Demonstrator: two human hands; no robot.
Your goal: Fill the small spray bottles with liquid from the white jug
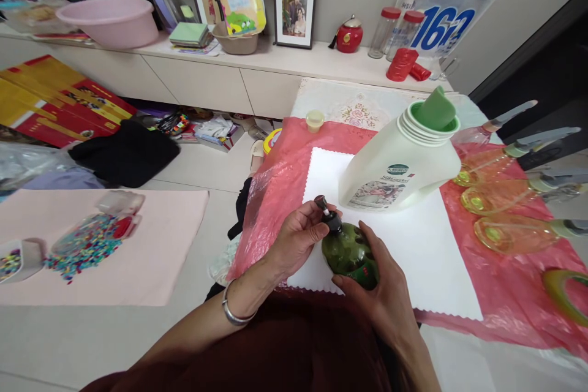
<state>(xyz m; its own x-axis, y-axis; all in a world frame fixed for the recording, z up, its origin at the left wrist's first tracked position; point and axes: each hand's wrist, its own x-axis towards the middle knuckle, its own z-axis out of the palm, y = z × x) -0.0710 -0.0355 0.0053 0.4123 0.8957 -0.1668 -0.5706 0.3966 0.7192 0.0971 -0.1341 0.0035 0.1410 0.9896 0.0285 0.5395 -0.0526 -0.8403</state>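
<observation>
My right hand is wrapped round the side of a dark green, see-through bottle, which tilts over the front of a white sheet. With the thumb and fingers of my left hand I grip the black pump top at the bottle's neck. Whether the pump top is screwed on or loose, I cannot tell. Just behind stands a large cream-white detergent bottle, with a green pouring cap set in its mouth.
Several yellowish clear bottles lie at the right on red plastic sheeting, near a roll of tape. A small cup stands at the back left. Lower at left, colourful beads lie on a pink sheet.
</observation>
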